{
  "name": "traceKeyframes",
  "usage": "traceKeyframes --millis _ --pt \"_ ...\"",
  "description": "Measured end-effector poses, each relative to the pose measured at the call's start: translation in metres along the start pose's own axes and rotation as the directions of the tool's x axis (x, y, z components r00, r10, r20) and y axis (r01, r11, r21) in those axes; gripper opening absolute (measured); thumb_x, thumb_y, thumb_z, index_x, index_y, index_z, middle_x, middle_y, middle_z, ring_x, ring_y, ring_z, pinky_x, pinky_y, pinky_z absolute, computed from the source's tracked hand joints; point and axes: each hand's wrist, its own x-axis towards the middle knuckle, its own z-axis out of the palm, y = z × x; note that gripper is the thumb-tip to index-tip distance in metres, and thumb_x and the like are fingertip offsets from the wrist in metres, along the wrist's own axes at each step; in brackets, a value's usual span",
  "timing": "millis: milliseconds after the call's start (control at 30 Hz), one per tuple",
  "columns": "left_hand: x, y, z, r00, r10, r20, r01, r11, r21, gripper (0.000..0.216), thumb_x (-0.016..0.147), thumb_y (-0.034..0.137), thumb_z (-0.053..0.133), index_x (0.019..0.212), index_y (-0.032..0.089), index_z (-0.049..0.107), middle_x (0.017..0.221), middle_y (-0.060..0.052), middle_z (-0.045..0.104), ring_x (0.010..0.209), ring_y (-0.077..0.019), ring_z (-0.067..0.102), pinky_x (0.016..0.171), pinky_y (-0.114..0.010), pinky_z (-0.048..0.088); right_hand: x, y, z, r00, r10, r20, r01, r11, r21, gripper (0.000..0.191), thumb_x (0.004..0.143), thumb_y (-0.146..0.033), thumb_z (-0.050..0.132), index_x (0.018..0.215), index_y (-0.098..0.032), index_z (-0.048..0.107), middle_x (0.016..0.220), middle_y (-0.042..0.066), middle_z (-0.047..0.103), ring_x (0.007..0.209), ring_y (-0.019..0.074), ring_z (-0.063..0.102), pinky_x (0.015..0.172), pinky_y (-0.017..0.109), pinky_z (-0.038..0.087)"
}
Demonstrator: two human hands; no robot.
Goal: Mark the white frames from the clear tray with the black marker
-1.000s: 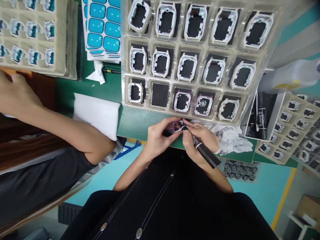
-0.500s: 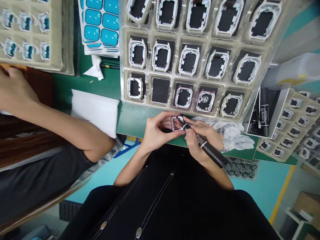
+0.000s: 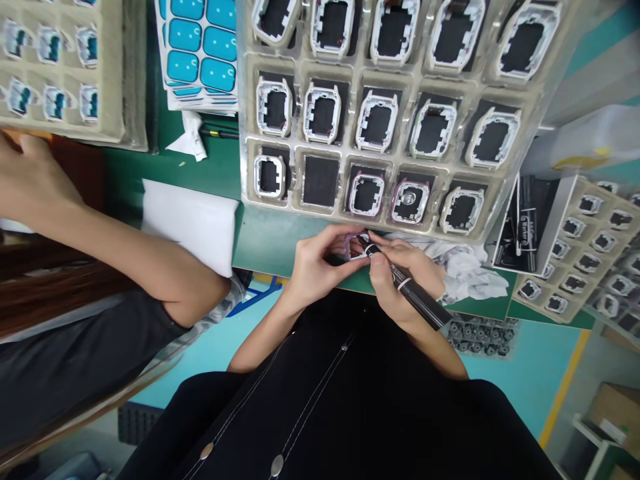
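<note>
Between the thumb and fingers of my left hand (image 3: 316,263) is a small purple-edged watch case frame (image 3: 349,247), held over the front edge of the green table. My right hand (image 3: 403,273) grips a black marker (image 3: 420,301), its tip at the frame's right side. Whether the tip touches the frame I cannot tell. Just beyond my hands lies a clear plastic tray (image 3: 295,212) with white and purple watch case frames in its pockets. One front-row pocket (image 3: 321,179) shows only its dark lining. A crumpled white cloth (image 3: 467,270) lies beside my right hand.
At left, a co-worker's arm (image 3: 125,247) reaches over the table beside a folded white cloth (image 3: 189,223). Blue sticker sheets (image 3: 200,40) and another parts tray (image 3: 113,100) stand behind. At right are a box with markers (image 3: 527,227) and more frame trays (image 3: 575,267).
The frame has turned slightly in my left hand. My right hand and the marker have shifted a little, the marker's rear end moving left and up.
</note>
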Motion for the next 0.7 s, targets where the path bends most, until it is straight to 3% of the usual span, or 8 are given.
traceKeyframes --millis 433,567,700 --pt "-0.005 0.002 0.001 0.998 0.063 0.019 -0.065 0.974 0.217 0.04 0.102 0.026 0.094 0.138 0.017 0.078 0.113 -0.004 0.085 0.093 -0.012 0.084 0.093 -0.018 0.069 0.003 -0.001 -0.002 0.999 0.028 0.024 -0.028 1.0 -0.008 0.015 0.102 -0.011 0.074 0.111 -0.02 0.068 0.091 0.002 0.076 0.093 0.02 0.085 0.087 0.029 0.073" --pt "-0.007 0.001 0.0 0.992 0.121 0.035 -0.125 0.95 0.284 0.037 0.106 0.024 0.089 0.14 0.017 0.076 0.114 -0.003 0.085 0.092 -0.0102 0.082 0.091 -0.016 0.066 0.006 -0.008 -0.007 0.995 0.02 0.101 -0.011 0.996 -0.093 0.016 0.103 -0.007 0.075 0.11 -0.019 0.067 0.093 0.004 0.078 0.093 0.0225 0.086 0.089 0.034 0.075" --pt "-0.006 0.001 0.0 0.997 0.075 0.026 -0.079 0.963 0.258 0.037 0.106 0.029 0.09 0.139 0.017 0.079 0.117 -0.006 0.086 0.093 -0.0136 0.083 0.092 -0.021 0.069 0.006 -0.012 -0.009 0.995 0.018 0.099 -0.006 0.993 -0.117 0.018 0.102 -0.006 0.075 0.109 -0.02 0.067 0.093 0.004 0.078 0.098 0.025 0.087 0.09 0.036 0.076"
